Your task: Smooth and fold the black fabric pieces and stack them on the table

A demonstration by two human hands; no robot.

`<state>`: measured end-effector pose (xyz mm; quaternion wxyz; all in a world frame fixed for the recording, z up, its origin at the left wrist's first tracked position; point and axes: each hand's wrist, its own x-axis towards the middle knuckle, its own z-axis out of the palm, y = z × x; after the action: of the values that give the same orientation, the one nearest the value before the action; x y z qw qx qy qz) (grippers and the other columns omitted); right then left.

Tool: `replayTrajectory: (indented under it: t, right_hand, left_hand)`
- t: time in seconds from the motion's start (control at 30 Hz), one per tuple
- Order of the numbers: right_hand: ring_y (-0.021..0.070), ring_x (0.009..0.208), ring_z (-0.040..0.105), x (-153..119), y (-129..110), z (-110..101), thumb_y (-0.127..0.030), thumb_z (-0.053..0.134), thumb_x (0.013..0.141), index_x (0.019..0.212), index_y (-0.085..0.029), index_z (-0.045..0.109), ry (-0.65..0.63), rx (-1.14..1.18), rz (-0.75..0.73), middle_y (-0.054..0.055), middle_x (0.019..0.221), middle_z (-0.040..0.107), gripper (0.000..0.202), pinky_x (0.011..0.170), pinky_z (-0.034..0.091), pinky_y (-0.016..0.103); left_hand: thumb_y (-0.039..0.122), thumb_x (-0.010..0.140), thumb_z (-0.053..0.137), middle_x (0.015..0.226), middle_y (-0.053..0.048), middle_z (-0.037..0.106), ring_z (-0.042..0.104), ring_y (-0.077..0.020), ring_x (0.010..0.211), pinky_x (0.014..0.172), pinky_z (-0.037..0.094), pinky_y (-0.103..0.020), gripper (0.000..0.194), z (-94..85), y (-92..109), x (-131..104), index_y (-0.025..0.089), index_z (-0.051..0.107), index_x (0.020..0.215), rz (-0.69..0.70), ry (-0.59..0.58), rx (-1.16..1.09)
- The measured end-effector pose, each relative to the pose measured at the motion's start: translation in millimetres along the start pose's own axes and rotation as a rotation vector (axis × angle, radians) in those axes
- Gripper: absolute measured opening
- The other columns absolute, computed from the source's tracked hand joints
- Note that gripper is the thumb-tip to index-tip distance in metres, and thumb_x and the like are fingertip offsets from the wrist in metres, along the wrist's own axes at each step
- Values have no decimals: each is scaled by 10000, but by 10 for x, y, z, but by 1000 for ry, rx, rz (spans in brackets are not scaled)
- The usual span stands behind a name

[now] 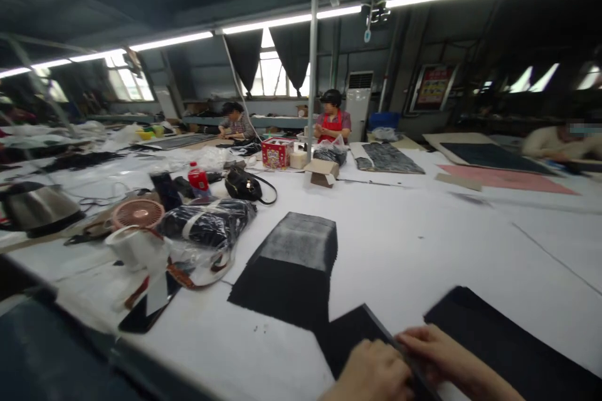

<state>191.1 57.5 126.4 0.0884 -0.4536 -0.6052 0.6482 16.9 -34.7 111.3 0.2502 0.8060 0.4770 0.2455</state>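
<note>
At the bottom of the head view, both hands are at a black fabric piece (pixel 350 332) with a narrow, greyish edge strip. My left hand (pixel 374 371) is closed over it, fingers curled, and its fingertips are partly hidden. Just right of it, my right hand (pixel 439 351) pinches the same edge between thumb and fingers. Beyond them lies another black fabric piece (pixel 285 291) with a grey, chalky-looking patch at its far end; it meets the held piece. To the right of my hands is a stack of black fabric (pixel 508 338).
On the white table (pixel 385 250), left, are a bagged black bundle (pixel 207 222), a pink fan (pixel 138 213), a phone (pixel 148 313), a kettle (pixel 40 207) and a red-labelled bottle (pixel 197 180). Farther back stand a small carton (pixel 321 172) and a pole (pixel 314 56). Several people work across the table.
</note>
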Motion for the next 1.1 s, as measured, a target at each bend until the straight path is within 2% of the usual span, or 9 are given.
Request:
replayTrajectory:
  t: [0.1, 0.2, 0.3, 0.4, 0.5, 0.63, 0.77, 0.9, 1.1]
  right_hand:
    - [95, 480, 448, 31, 61, 41, -607, 504, 818, 790, -140, 687, 139, -285, -71, -8, 545, 528, 502, 473, 339, 211]
    - [141, 620, 561, 182, 30, 168, -440, 522, 826, 777, -160, 711, 295, -423, -155, 20, 651, 636, 342, 582, 402, 236]
    - [185, 796, 612, 307, 11, 369, -320, 539, 821, 845, -203, 710, 484, -499, -195, 37, 815, 688, 208, 712, 419, 267]
    - [211, 882, 606, 365, 59, 600, -237, 490, 855, 929, -225, 686, 680, -580, -192, 65, 922, 667, 210, 766, 413, 306]
    - [209, 896, 588, 386, 158, 791, -168, 433, 889, 995, -228, 658, 832, -687, -237, 65, 923, 628, 256, 756, 412, 306]
    - [199, 838, 557, 410, 300, 929, -95, 420, 895, 1102, -196, 610, 1009, -933, -441, 57, 873, 589, 299, 721, 407, 309]
    - [206, 836, 530, 430, 364, 975, -47, 450, 856, 1186, -198, 558, 1034, -1054, -521, 58, 890, 571, 379, 699, 393, 324]
    - [212, 830, 518, 430, 350, 986, -34, 450, 840, 1223, -213, 525, 1010, -1093, -508, 52, 892, 562, 429, 707, 386, 347]
    - [220, 838, 518, 441, 351, 983, -29, 484, 820, 1176, -212, 544, 992, -1099, -499, 50, 895, 562, 405, 715, 380, 358]
  left_hand:
    - [205, 875, 540, 1149, -54, 592, 522, -236, 1061, 925, 399, -387, 205, -214, -143, -131, 236, 567, 1075, -98, 94, 213]
    - [214, 852, 574, 1205, -63, 549, 492, -254, 1099, 939, 404, -398, 248, -330, -277, -173, 222, 563, 1100, -137, 85, 285]
    - [242, 829, 613, 1281, -72, 501, 467, -266, 1142, 959, 405, -405, 276, -355, -314, -134, 225, 563, 1100, -150, 51, 336]
    - [254, 820, 630, 1195, -76, 544, 501, -257, 1080, 929, 431, -392, 304, -395, -317, -41, 213, 555, 1111, -150, -11, 373]
    - [219, 841, 596, 1111, -66, 573, 526, -243, 1010, 890, 449, -378, 281, -431, -353, 45, 207, 550, 1118, -125, -36, 415]
    - [181, 873, 536, 1111, -58, 569, 524, -226, 1010, 894, 444, -354, 192, -388, -439, 81, 211, 569, 1060, -93, -3, 416]
    - [130, 877, 497, 1084, -57, 579, 521, -222, 1015, 918, 433, -348, 306, -309, -505, 77, 206, 536, 1171, -100, 28, 404]
    - [134, 891, 483, 1170, -73, 554, 515, -229, 1045, 924, 435, -362, 514, -276, -544, 86, 221, 377, 1387, -87, 29, 431]
    - [164, 911, 478, 1202, -70, 541, 509, -228, 1049, 920, 434, -369, 467, -259, -592, 86, 234, 416, 1369, -79, 45, 444]
